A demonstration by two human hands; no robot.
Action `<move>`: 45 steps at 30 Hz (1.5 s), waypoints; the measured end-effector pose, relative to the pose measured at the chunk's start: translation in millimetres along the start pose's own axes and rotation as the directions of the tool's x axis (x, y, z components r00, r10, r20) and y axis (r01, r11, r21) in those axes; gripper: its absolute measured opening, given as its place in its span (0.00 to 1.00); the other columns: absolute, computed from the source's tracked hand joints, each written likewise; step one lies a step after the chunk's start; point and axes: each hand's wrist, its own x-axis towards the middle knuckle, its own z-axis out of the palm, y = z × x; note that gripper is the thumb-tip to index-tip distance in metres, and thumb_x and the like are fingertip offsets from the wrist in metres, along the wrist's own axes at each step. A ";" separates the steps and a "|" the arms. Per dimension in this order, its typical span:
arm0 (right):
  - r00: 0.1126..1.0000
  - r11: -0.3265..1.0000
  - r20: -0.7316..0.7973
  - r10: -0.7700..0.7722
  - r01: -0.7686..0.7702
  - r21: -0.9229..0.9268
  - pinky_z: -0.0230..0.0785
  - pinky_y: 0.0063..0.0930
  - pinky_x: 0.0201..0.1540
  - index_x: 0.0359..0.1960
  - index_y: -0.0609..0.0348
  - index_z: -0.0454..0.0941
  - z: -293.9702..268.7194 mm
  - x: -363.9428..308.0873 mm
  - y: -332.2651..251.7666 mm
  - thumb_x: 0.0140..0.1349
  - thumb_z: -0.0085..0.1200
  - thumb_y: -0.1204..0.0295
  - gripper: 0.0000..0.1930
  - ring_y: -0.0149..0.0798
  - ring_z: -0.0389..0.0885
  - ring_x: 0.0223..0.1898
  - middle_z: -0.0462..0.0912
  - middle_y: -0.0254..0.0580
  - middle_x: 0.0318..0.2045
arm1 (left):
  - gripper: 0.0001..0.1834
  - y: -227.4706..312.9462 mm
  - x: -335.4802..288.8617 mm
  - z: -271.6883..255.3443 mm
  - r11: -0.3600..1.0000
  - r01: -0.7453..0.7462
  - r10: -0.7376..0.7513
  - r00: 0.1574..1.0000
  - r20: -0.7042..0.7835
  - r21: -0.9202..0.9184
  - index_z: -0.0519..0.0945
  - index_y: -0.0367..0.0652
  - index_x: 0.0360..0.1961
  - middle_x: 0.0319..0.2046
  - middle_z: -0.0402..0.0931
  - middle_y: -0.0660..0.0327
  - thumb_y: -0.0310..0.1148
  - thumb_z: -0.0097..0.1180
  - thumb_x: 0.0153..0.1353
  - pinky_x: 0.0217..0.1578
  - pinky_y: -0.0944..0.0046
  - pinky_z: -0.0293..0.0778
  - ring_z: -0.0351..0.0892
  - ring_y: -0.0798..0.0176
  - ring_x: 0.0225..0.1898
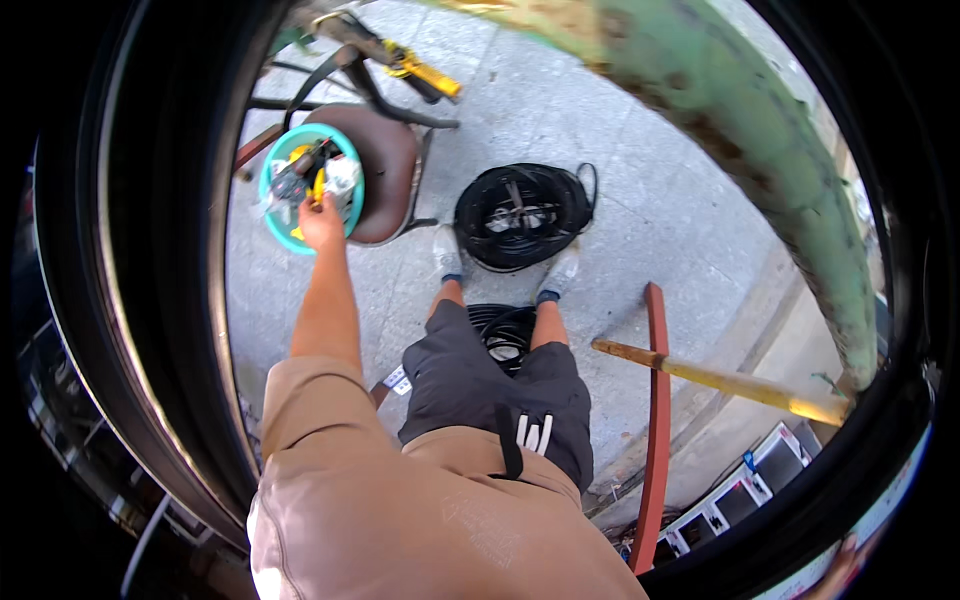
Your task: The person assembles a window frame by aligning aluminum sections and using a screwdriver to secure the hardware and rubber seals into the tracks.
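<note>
My left hand (322,224) reaches over the near rim of a teal basin (356,205), fingers closed around a yellow-handled tool (319,186) whose kind I cannot make out. Clear plastic bags (342,176), dark tools (318,155) and other yellow pieces are heaped in the basin. It rests partly on the brown seat of a chair (388,180). By the lower right rim, a blurred patch of skin looks like part of my right hand (842,572); its fingers and anything in them cannot be made out.
A large coil of black cable (478,245) lies before my feet, a smaller black coil (500,325) between my legs. A yellow-and-black tool (425,75) is by the chair. A mottled green beam (740,120), yellow pole (730,382) and red bar (656,430) stand on the right.
</note>
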 end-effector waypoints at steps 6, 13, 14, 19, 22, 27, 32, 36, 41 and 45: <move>1.000 0.992 -0.014 -0.011 0.012 0.129 0.58 0.44 0.80 0.86 0.72 0.56 54.7 -20.7 -64.7 0.48 0.66 0.52 0.63 0.57 0.72 0.77 0.70 0.67 0.77 | 0.25 -46.3 40.6 12.3 0.966 0.028 0.005 0.992 -0.126 0.258 0.89 0.36 0.53 0.48 0.91 0.41 0.48 0.58 0.72 0.52 0.33 0.83 0.89 0.31 0.49; 0.983 0.965 0.165 -0.080 0.035 0.260 0.58 0.40 0.80 0.83 0.76 0.58 56.0 -25.9 -98.1 0.55 0.69 0.57 0.57 0.50 0.73 0.74 0.74 0.62 0.73 | 0.25 35.9 -63.3 -31.4 0.966 0.225 -0.235 0.970 -0.066 -0.129 0.85 0.33 0.57 0.52 0.89 0.41 0.47 0.64 0.74 0.55 0.40 0.83 0.89 0.36 0.52; 0.984 0.970 0.152 -0.094 0.056 0.237 0.58 0.40 0.80 0.83 0.76 0.58 52.7 -27.2 -92.7 0.56 0.69 0.58 0.55 0.50 0.73 0.74 0.75 0.62 0.72 | 0.26 53.4 -91.7 -39.7 0.956 0.275 -0.278 0.960 -0.024 -0.101 0.84 0.33 0.57 0.51 0.89 0.42 0.48 0.65 0.75 0.54 0.42 0.83 0.89 0.37 0.51; 0.974 0.964 0.168 -0.149 0.105 0.244 0.62 0.39 0.79 0.83 0.76 0.56 49.1 -26.9 -78.2 0.60 0.71 0.60 0.54 0.51 0.77 0.73 0.78 0.65 0.71 | 0.12 80.8 -215.2 -52.8 0.836 0.166 0.085 0.902 0.423 -0.522 0.76 0.34 0.54 0.42 0.81 0.56 0.31 0.60 0.79 0.40 0.61 0.78 0.80 0.64 0.38; 0.967 0.978 0.172 -0.187 0.166 0.128 0.67 0.39 0.76 0.83 0.71 0.59 44.3 -22.4 -82.6 0.61 0.72 0.59 0.52 0.52 0.83 0.69 0.83 0.65 0.67 | 0.08 138.1 -275.7 -92.3 0.826 0.220 0.267 0.657 0.705 -0.519 0.77 0.38 0.54 0.42 0.80 0.60 0.26 0.58 0.78 0.39 0.65 0.78 0.79 0.69 0.38; 0.967 0.966 0.190 -0.167 0.123 0.227 0.69 0.40 0.75 0.83 0.71 0.60 44.2 -21.2 -78.3 0.60 0.73 0.56 0.54 0.54 0.84 0.68 0.83 0.67 0.66 | 0.06 248.2 -302.6 -152.4 0.891 0.072 0.454 -0.132 0.881 -0.448 0.82 0.42 0.49 0.37 0.85 0.63 0.25 0.60 0.74 0.39 0.65 0.78 0.82 0.70 0.37; 0.968 0.987 0.201 -0.150 0.135 0.088 0.70 0.43 0.75 0.84 0.74 0.56 39.4 -18.6 -75.5 0.60 0.71 0.46 0.59 0.63 0.83 0.70 0.81 0.78 0.67 | 0.05 368.9 -289.1 -224.7 0.835 0.189 0.536 -0.489 0.688 -0.517 0.80 0.43 0.44 0.36 0.85 0.65 0.25 0.65 0.72 0.38 0.67 0.79 0.84 0.71 0.35; 0.967 0.987 0.196 -0.162 0.163 0.009 0.72 0.46 0.74 0.85 0.71 0.55 34.2 -22.1 -86.0 0.61 0.71 0.43 0.61 0.67 0.84 0.68 0.82 0.79 0.66 | 0.09 428.0 -281.4 -255.1 0.715 0.433 0.699 -0.432 0.569 -0.549 0.77 0.46 0.44 0.38 0.84 0.65 0.25 0.68 0.74 0.40 0.67 0.81 0.88 0.68 0.37; 0.972 0.955 0.150 -0.179 0.208 -0.212 0.72 0.49 0.75 0.86 0.66 0.54 27.3 -36.6 -100.6 0.62 0.73 0.44 0.61 0.67 0.80 0.72 0.78 0.73 0.71 | 0.11 473.8 -294.0 -271.2 0.626 0.570 0.758 -0.283 0.588 -0.532 0.78 0.45 0.53 0.41 0.85 0.64 0.27 0.67 0.76 0.45 0.66 0.84 0.91 0.65 0.43; 0.970 0.923 0.116 -0.212 0.238 -0.301 0.70 0.49 0.77 0.86 0.64 0.54 22.4 -56.8 -103.8 0.61 0.76 0.50 0.59 0.64 0.75 0.76 0.73 0.70 0.77 | 0.13 485.4 -303.9 -279.5 0.646 0.530 0.745 -0.279 0.607 -0.550 0.79 0.44 0.61 0.43 0.88 0.62 0.33 0.63 0.81 0.49 0.64 0.85 0.92 0.63 0.48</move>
